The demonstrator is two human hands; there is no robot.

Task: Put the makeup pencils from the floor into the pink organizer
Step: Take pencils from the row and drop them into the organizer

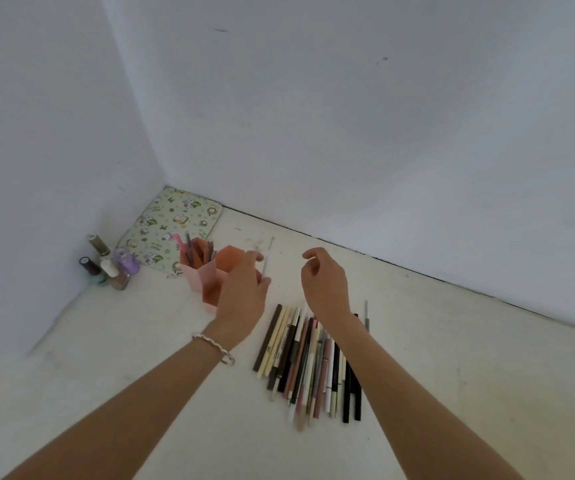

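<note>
here left hand [244, 292] holds a pencil [264, 266] nearly upright.

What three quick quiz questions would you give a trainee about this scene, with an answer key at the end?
1. True or false: the left hand pinches a thin pencil close to the pink organizer.
2. Where do most of the makeup pencils lie? A) side by side on the floor, partly under the right forearm; B) inside a drawer; C) on a chair.
3. Short answer: what does the right hand hold?
Key: 1 true; 2 A; 3 nothing, its fingers are loosely curled and empty.
</note>
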